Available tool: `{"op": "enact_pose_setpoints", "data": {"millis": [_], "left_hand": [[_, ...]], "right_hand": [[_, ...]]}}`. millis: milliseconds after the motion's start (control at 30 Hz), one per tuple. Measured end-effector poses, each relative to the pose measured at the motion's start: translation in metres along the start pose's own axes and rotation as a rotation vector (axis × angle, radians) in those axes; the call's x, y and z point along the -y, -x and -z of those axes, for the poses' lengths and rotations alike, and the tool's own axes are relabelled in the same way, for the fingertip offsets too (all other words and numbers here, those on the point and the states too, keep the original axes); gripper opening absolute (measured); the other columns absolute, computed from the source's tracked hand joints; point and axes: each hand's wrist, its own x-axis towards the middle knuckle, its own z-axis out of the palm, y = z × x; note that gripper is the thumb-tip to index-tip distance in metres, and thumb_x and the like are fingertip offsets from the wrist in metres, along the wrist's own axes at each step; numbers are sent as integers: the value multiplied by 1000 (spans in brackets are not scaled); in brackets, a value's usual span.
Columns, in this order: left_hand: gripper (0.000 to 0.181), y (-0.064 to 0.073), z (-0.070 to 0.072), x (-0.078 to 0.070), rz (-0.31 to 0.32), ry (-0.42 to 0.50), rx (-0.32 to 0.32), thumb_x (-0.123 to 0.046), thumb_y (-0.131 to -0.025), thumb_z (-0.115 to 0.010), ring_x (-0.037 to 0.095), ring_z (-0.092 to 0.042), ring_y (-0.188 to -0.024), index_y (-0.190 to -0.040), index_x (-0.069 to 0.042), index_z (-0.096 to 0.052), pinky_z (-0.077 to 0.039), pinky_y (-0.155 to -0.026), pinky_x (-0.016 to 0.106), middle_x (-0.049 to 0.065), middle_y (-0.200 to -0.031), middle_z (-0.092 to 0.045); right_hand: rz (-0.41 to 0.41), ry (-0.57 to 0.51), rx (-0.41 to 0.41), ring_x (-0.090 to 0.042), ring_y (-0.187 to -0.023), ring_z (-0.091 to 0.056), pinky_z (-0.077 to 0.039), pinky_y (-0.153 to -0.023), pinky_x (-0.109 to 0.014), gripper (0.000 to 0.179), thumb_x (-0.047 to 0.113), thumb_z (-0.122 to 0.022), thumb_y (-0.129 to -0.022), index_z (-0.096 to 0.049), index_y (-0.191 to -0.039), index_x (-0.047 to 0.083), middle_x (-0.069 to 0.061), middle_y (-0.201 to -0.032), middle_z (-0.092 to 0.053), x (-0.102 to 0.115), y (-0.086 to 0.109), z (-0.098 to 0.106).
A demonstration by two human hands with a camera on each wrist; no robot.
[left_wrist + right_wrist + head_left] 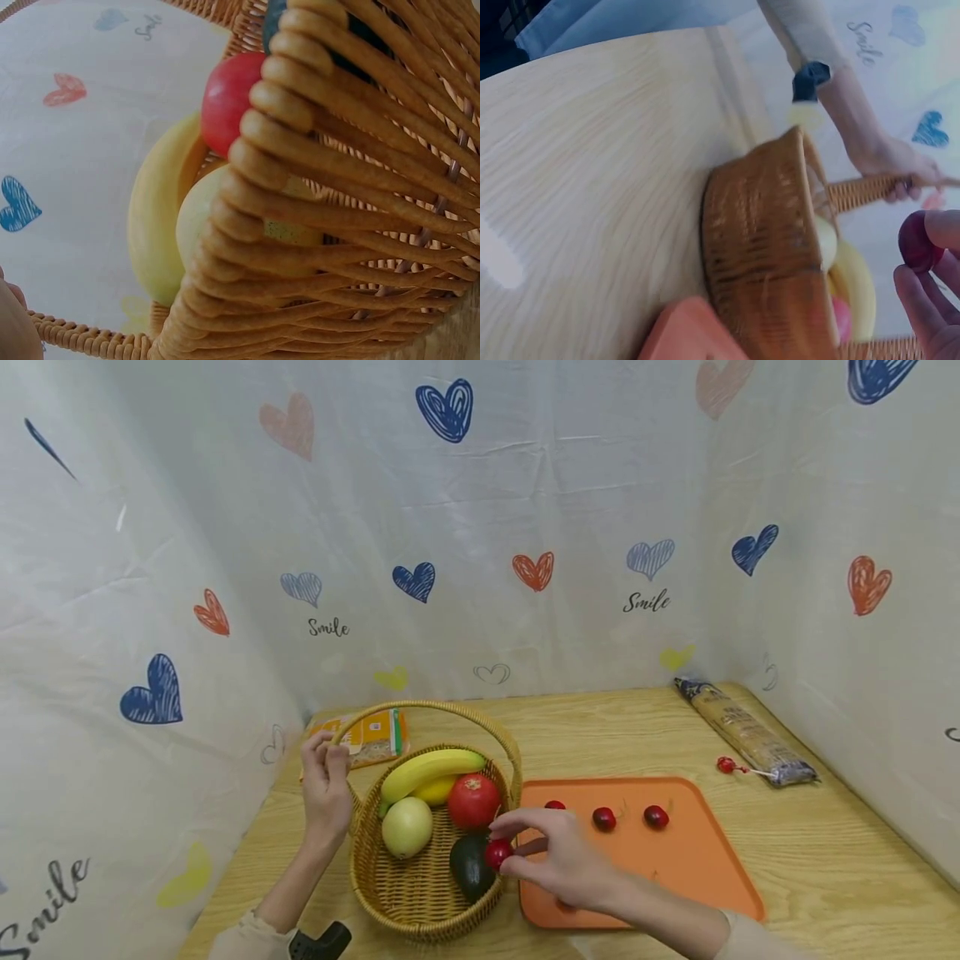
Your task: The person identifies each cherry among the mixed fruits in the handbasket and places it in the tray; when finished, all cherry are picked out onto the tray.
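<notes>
My left hand (327, 785) grips the left side of the handle of a woven wicker basket (367, 897). My right hand (558, 856) pinches a dark red cherry (498, 854) between thumb and fingers over the basket's right rim. In the right wrist view the cherry (919, 241) shows at the fingertips. Inside the basket lie a banana (431, 770), a red pomegranate (474, 801), a pale green round fruit (407, 827) and a dark green avocado (469, 867). A second yellow fruit (433, 791) is partly hidden under the banana.
Right of the basket lies an orange tray (697, 877) with cherries (656, 817) on it, some partly behind my right hand. At the back right are a long packaged item (738, 727) and a red lollipop (726, 765). An orange packet (375, 739) lies behind the basket.
</notes>
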Motion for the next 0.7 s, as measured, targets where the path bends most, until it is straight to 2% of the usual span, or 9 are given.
{"op": "enact_pose_setpoints", "data": {"millis": [167,333,467,700], "left_hand": [[21,-1,0,4,-19,16,0,-4,-103,-32,10,-28,-56,-117,12,-33,-26,-52,26,-4,-75,-39],[22,-1,3,23,15,3,-6,-8,-104,-34,9,-26,-52,-120,7,-34,-25,-47,27,7,-74,-40],[25,-1,4,35,32,-6,-11,-14,-104,-34,9,-24,-49,-122,4,-35,-24,-44,28,9,-75,-40],[24,-1,3,36,8,14,0,-12,-104,-34,9,-22,-47,-122,5,-33,-23,-43,28,12,-73,-38]], "right_hand": [[-36,-4,-72,-17,-95,-64,-54,-72,-30,27,10,-69,-87,-63,-113,6,-12,-108,-63,-4,19,24],[-77,36,-154,-17,-96,-63,-53,-73,-30,30,9,-71,-85,-62,-114,6,-13,-109,-63,-12,38,47],[-131,99,-228,-14,-95,-62,-53,-72,-29,32,6,-71,-84,-62,-114,4,-15,-107,-63,-22,56,65],[-249,250,-384,-7,-91,-62,-53,-69,-26,34,3,-75,-79,-63,-110,3,-11,-103,-65,-41,97,97]]}}
